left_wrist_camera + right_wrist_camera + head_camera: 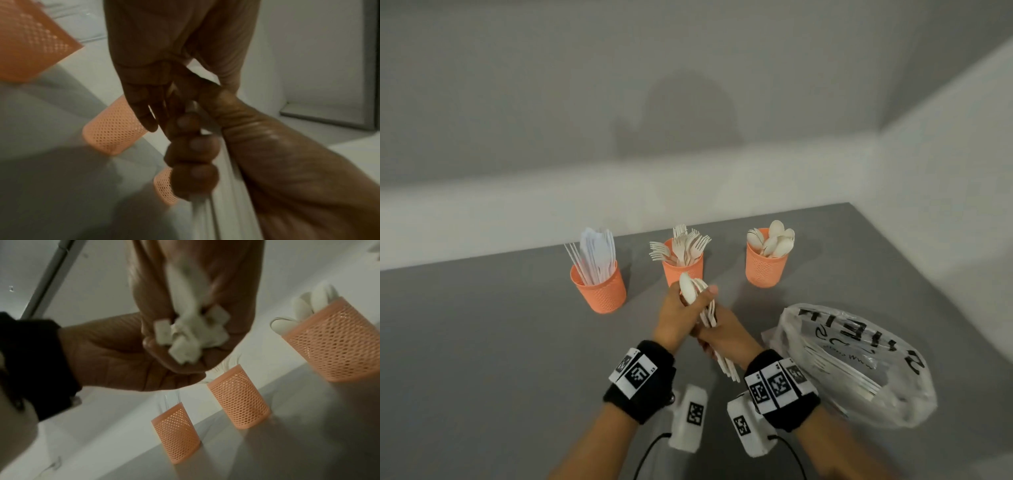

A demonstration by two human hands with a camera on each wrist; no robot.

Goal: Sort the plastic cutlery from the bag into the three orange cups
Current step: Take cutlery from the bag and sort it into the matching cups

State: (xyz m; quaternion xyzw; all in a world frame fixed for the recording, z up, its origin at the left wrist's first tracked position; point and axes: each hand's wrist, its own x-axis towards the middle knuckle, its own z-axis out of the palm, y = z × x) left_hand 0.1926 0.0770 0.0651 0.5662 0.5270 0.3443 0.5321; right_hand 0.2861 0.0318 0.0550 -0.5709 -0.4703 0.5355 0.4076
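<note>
Three orange mesh cups stand in a row on the grey table: the left cup (pixel 599 289) holds knives, the middle cup (pixel 683 267) forks, the right cup (pixel 766 267) spoons. In front of the middle cup, both hands hold one bundle of white cutlery (pixel 707 313). My left hand (pixel 688 303) grips its upper end, where spoon bowls (pixel 687 291) stick out. My right hand (pixel 717 334) grips the handles (pixel 189 334) lower down, its fingers (pixel 193 146) curled round them. The plastic bag (pixel 859 366) lies to the right with more cutlery inside.
A white ledge and wall (pixel 619 205) run behind the cups. The table's right edge (pixel 928 284) passes close to the bag. Cables (pixel 650 452) trail from the wrist cameras near the front edge.
</note>
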